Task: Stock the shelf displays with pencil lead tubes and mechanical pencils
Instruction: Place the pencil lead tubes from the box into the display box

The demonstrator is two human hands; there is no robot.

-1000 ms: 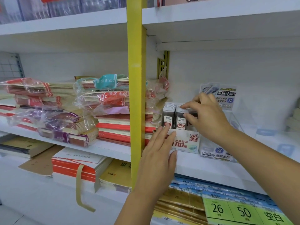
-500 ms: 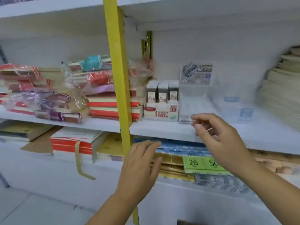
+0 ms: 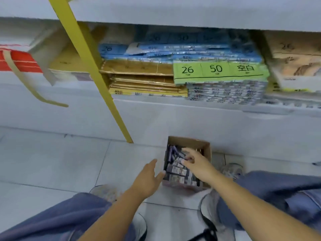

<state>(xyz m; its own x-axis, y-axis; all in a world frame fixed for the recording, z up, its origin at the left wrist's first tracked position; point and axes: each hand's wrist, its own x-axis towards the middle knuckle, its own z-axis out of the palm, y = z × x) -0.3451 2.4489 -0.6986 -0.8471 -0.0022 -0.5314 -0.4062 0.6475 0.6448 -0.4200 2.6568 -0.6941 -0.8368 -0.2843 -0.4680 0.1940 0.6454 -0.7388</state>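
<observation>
A: Starting at the left, we have our left hand (image 3: 147, 178) hanging just beside the left wall of the cardboard box (image 3: 205, 150). Its fingers are spread and slack, with nothing in them.

B: And the box sits on the floor tiles (image 3: 52, 162), at the foot of the yellow upright (image 3: 97, 73), between our shoes.

A: Inside it lie the pencil lead tubes (image 3: 177, 169), dark packs with pale labels, heaped loosely. The blur keeps us from counting them.

B: To the right, our right hand (image 3: 199, 164) reaches over the box. Thumb and forefinger are parted and curled just above the top packs. Whether they touch one yet we cannot tell; we judge nothing is gripped.

A: So we take this as the restocking fetch: picking up more tubes to carry to the display.

B: Next, we think, the right fingers need to close on one or several packs, perhaps with the left hand steadying the box wall, and then we rise.

A: Against half a second ago, much differs. Then we faced the upper shelf, where the tubes stood in their display tray, and both hands hung empty before it. Now we look down at the floor, and the hands have dropped to the box.
</observation>
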